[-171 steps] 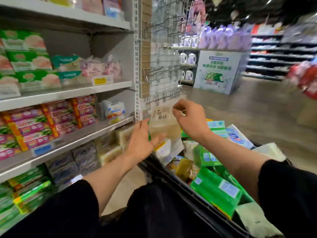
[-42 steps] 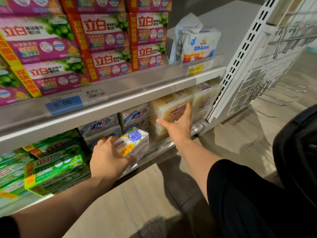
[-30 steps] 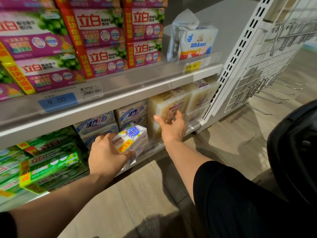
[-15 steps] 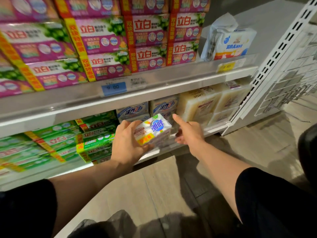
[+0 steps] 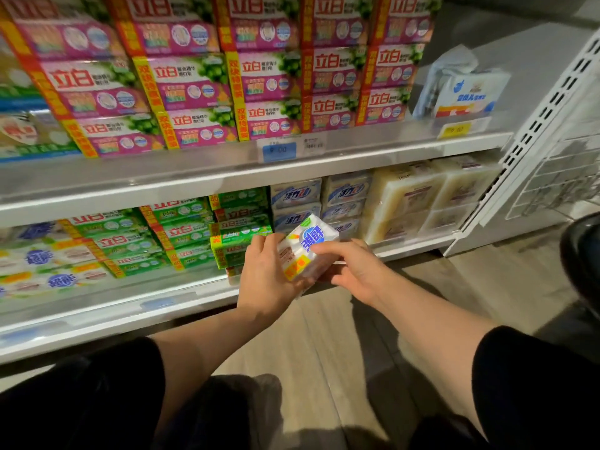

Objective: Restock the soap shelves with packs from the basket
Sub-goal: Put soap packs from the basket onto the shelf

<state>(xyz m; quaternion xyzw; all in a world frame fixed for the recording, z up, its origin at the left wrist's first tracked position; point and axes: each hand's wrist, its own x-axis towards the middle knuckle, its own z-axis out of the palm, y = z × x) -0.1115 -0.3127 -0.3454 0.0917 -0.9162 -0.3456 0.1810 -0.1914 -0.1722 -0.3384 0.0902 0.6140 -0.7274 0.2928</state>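
A white soap pack with a blue round logo and an orange label sits tilted in front of the lower shelf. My left hand grips it from the left and below. My right hand holds its right side, fingers curled against the wrapper. Matching white packs with the same blue logo lie at the far left of that shelf. The basket shows only as a dark edge at the right.
Green soap boxes, blue-and-white packs and pale yellowish bars fill the lower shelf. Pink boxes and a white-blue bag stand on the shelf above. A white perforated upright ends the unit; wood floor lies below.
The view has swung left along the shelves. My right hand left the yellowish bars and came onto the white pack, which my left hand has kept hold of.
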